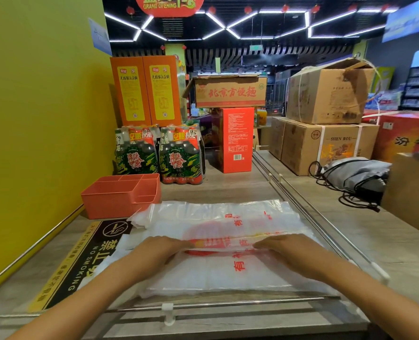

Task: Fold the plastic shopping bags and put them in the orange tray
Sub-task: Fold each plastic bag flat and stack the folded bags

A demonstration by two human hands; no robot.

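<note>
Lying flat on the wooden worktop [228, 190], the plastic shopping bags [228, 217] form a translucent white stack with red printed characters, its long axis running left to right across the view and its narrow ends pointing toward the yellow wall [39, 119] on one side and the metal rail [309, 212] on the other. A crease runs along that same long axis through the middle of the stack, where the near part of the top bag appears doubled over toward the far part.

Both hands press on this crease from the near side. The left hand [159, 249] lies palm down at the left part of the fold, fingers [183, 245] extended and flat against the plastic, gripping nothing that can be made out. The right hand [289, 249] mirrors it at the right part of the fold, its fingers pointing inward and flattened on the bag; whether the tips pinch the folded edge cannot be told.

An orange tray [110, 204] with several compartments stands on the worktop beyond the left end of the bags, just beside them and near the yellow wall. A black and yellow no-smoking sign [85, 261] lies flat on the worktop, partly under the left end of the stack. Behind the tray stand shrink-wrapped packs of bottles [159, 158]
</note>
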